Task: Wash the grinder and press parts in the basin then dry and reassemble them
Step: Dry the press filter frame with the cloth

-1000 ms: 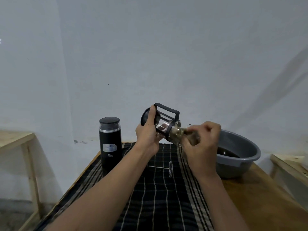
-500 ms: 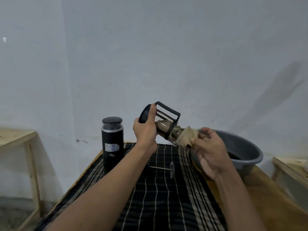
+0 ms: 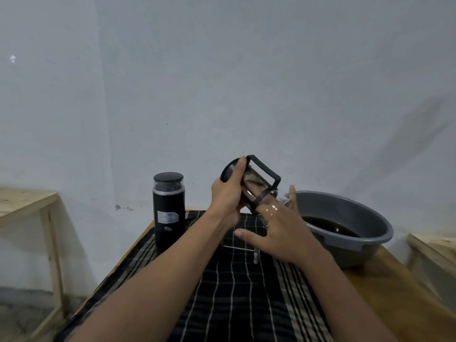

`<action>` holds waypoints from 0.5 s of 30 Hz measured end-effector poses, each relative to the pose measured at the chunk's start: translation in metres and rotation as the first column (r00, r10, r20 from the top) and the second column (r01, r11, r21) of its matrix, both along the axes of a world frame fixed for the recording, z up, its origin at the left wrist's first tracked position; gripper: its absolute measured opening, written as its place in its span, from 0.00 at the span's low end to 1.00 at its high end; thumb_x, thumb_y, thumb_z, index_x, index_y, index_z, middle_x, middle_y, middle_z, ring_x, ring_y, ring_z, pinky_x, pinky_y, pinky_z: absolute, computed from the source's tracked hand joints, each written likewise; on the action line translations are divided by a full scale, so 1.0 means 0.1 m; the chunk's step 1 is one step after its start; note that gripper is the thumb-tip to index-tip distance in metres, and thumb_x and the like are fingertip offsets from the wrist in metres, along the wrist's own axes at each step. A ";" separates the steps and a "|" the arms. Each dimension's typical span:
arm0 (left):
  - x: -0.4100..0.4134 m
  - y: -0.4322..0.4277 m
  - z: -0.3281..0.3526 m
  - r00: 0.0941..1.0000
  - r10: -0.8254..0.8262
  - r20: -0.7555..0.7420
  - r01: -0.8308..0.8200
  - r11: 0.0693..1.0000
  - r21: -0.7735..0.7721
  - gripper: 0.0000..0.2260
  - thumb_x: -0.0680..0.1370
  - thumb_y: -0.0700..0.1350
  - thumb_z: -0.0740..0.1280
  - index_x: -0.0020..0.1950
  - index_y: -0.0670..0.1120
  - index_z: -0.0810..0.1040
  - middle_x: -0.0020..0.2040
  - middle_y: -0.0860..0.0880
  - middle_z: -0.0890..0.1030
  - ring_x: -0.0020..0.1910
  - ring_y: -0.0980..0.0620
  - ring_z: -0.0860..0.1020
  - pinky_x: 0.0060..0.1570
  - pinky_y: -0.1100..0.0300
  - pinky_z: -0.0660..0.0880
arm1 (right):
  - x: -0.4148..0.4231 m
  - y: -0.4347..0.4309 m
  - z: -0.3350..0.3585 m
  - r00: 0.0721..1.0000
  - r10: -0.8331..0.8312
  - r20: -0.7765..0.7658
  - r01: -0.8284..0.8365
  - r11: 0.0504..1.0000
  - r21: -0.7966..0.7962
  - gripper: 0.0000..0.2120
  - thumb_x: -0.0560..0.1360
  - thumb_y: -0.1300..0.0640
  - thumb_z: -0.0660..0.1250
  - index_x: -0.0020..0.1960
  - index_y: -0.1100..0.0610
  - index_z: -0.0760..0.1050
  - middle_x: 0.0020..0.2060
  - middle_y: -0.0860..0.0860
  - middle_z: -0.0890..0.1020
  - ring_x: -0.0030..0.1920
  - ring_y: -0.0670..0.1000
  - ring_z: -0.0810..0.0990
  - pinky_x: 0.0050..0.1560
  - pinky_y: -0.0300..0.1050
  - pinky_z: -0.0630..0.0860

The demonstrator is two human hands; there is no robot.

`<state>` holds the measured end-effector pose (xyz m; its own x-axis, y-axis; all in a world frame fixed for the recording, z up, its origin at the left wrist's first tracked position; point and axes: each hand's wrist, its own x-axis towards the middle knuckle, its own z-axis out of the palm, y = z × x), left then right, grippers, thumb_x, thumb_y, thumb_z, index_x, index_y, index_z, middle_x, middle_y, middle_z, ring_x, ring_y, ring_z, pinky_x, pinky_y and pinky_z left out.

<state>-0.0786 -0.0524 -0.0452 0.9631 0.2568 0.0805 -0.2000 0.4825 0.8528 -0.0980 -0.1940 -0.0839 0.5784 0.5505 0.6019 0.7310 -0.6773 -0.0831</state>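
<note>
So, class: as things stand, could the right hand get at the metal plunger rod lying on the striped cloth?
Probably yes. The right hand is open, holds nothing, and hovers just above the plunger rod, with nothing between them. The left hand alone grips the press.

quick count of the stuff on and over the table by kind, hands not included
grinder: 1
press jug: 1
plunger rod: 1
basin: 1
striped cloth: 1
total: 5

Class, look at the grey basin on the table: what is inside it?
The grey basin holds dark brown liquid pooled at the bottom. Nothing floats on it; anything submerged is hidden, and the near rim covers part of the surface.
</note>
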 end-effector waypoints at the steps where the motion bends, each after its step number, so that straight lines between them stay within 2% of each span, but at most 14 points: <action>1: 0.02 0.03 0.02 1.000 0.012 -0.029 -0.012 1.000 -0.024 0.25 0.74 0.58 0.76 0.58 0.37 0.82 0.47 0.40 0.88 0.48 0.40 0.87 0.53 0.41 0.84 | 0.01 -0.02 0.00 0.999 0.052 0.014 -0.053 0.995 0.079 0.36 0.75 0.31 0.64 0.77 0.46 0.65 0.72 0.41 0.72 0.75 0.42 0.68 0.78 0.69 0.37; 3: 0.06 0.13 0.06 0.998 0.029 -0.064 -0.034 0.997 -0.066 0.26 0.73 0.60 0.77 0.55 0.38 0.82 0.43 0.42 0.87 0.44 0.42 0.87 0.51 0.43 0.85 | 0.02 -0.09 -0.06 0.981 0.121 0.150 -0.151 0.967 0.203 0.25 0.75 0.40 0.69 0.66 0.52 0.78 0.74 0.44 0.71 0.75 0.43 0.69 0.76 0.74 0.47; 4: 0.08 0.16 0.05 0.997 0.033 -0.075 -0.037 0.998 -0.052 0.26 0.73 0.60 0.77 0.55 0.38 0.82 0.43 0.42 0.87 0.43 0.43 0.87 0.50 0.44 0.85 | 0.04 -0.11 -0.10 0.973 0.084 0.214 -0.120 0.979 0.163 0.22 0.75 0.40 0.68 0.62 0.53 0.80 0.75 0.46 0.70 0.75 0.44 0.69 0.75 0.77 0.48; 6: 0.05 0.15 0.04 0.995 0.028 -0.097 -0.027 0.999 0.017 0.25 0.72 0.59 0.78 0.55 0.39 0.82 0.45 0.42 0.88 0.44 0.43 0.87 0.50 0.46 0.85 | 0.07 -0.10 -0.12 0.959 -0.073 0.274 0.096 0.993 -0.072 0.28 0.74 0.34 0.64 0.66 0.50 0.79 0.76 0.48 0.69 0.74 0.47 0.71 0.73 0.79 0.45; 8: 0.00 0.05 -0.01 0.995 0.020 -0.097 -0.013 0.997 0.079 0.23 0.72 0.58 0.79 0.55 0.41 0.82 0.46 0.44 0.88 0.45 0.44 0.87 0.48 0.48 0.85 | 0.07 -0.06 -0.10 0.934 -0.214 0.286 0.291 0.920 -0.262 0.34 0.72 0.28 0.62 0.70 0.48 0.77 0.73 0.49 0.74 0.70 0.50 0.76 0.72 0.80 0.42; 10: 0.00 -0.04 -0.04 0.997 0.055 -0.061 -0.046 0.990 0.135 0.24 0.72 0.59 0.79 0.56 0.42 0.82 0.48 0.45 0.88 0.47 0.46 0.87 0.45 0.51 0.85 | 0.11 -0.01 -0.15 0.902 -0.300 0.309 0.388 0.877 -0.281 0.37 0.67 0.27 0.70 0.67 0.49 0.79 0.66 0.52 0.81 0.68 0.54 0.79 0.72 0.80 0.48; 11: 0.00 -0.06 -0.03 0.997 0.072 -0.034 -0.066 0.984 0.165 0.25 0.71 0.59 0.79 0.58 0.43 0.81 0.50 0.45 0.88 0.48 0.47 0.87 0.45 0.51 0.85 | 0.09 0.03 -0.19 0.911 -0.312 0.271 0.379 0.891 -0.248 0.40 0.63 0.28 0.74 0.68 0.49 0.78 0.66 0.52 0.81 0.69 0.54 0.77 0.72 0.79 0.52; 12: 0.00 -0.06 -0.02 0.997 0.079 -0.006 -0.077 0.979 0.187 0.25 0.71 0.59 0.80 0.58 0.43 0.81 0.52 0.45 0.87 0.49 0.47 0.87 0.48 0.49 0.85 | 0.07 0.07 -0.21 0.951 -0.268 0.154 0.290 0.945 -0.149 0.44 0.60 0.30 0.77 0.71 0.47 0.73 0.69 0.51 0.78 0.72 0.53 0.73 0.74 0.75 0.56; 13: 0.02 -0.06 0.00 0.997 0.066 0.027 -0.070 0.979 0.192 0.25 0.71 0.57 0.80 0.59 0.42 0.81 0.52 0.44 0.87 0.50 0.46 0.87 0.51 0.46 0.85 | 0.01 0.09 -0.20 0.990 -0.137 -0.031 0.139 0.988 0.067 0.45 0.60 0.34 0.80 0.73 0.44 0.68 0.71 0.48 0.76 0.74 0.50 0.70 0.75 0.68 0.61; 14: 0.02 -0.05 0.00 0.997 0.040 0.063 -0.050 0.984 0.174 0.24 0.72 0.56 0.80 0.59 0.41 0.81 0.53 0.43 0.87 0.51 0.45 0.87 0.55 0.43 0.84 | -0.07 0.11 -0.12 0.943 0.134 -0.304 -0.013 0.930 0.368 0.44 0.61 0.41 0.82 0.72 0.43 0.67 0.71 0.44 0.75 0.74 0.47 0.70 0.75 0.60 0.67; 15: 0.01 -0.03 -0.01 0.995 0.009 0.096 -0.021 0.992 0.128 0.25 0.72 0.55 0.79 0.59 0.38 0.82 0.53 0.40 0.87 0.52 0.42 0.86 0.58 0.40 0.82 | -0.13 0.11 -0.05 0.760 0.464 -0.455 -0.101 0.776 0.623 0.42 0.61 0.47 0.83 0.72 0.44 0.69 0.70 0.43 0.76 0.73 0.46 0.72 0.72 0.53 0.71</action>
<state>-0.0779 -0.0559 -0.0457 0.9457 0.2528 0.2044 -0.2891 0.3667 0.8843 -0.1113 -0.1835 -0.0890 0.7707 0.4383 0.4624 0.5702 -0.1507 -0.8076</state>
